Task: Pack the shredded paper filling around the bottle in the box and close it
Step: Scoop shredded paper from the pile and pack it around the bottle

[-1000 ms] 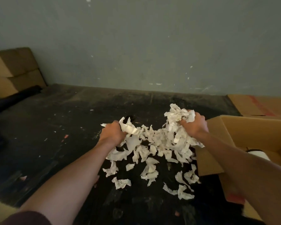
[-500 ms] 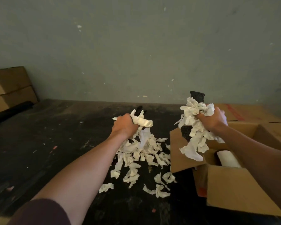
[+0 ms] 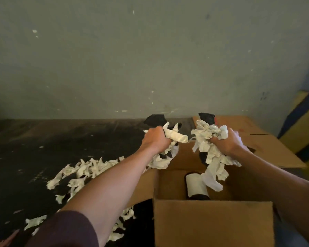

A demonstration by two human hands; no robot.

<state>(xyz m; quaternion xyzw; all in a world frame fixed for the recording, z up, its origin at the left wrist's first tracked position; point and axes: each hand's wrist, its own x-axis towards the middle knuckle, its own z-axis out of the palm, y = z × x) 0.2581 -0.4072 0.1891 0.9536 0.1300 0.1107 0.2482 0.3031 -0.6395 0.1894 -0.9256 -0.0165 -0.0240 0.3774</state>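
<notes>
An open cardboard box [image 3: 212, 221] stands at the lower right with its flaps up. Inside lies a dark bottle [image 3: 196, 186] with a white label. My left hand [image 3: 155, 141] grips a bunch of white and black shredded paper [image 3: 175, 136] above the box's left flap. My right hand [image 3: 227, 141] grips a second bunch [image 3: 209, 152], which hangs down over the open box just above the bottle. More shreds [image 3: 82, 170] lie loose on the dark surface to the left of the box.
A dark, scuffed surface [image 3: 34, 148] stretches to the left and ends at a grey wall [image 3: 150, 59]. A flat cardboard flap [image 3: 268, 145] extends behind the box at the right. Yellow and blue material [image 3: 307, 122] sits at the far right edge.
Both hands have carried their bunches of paper rightward from the pile to above the box. The view has shifted right, so the box sits nearer the centre.
</notes>
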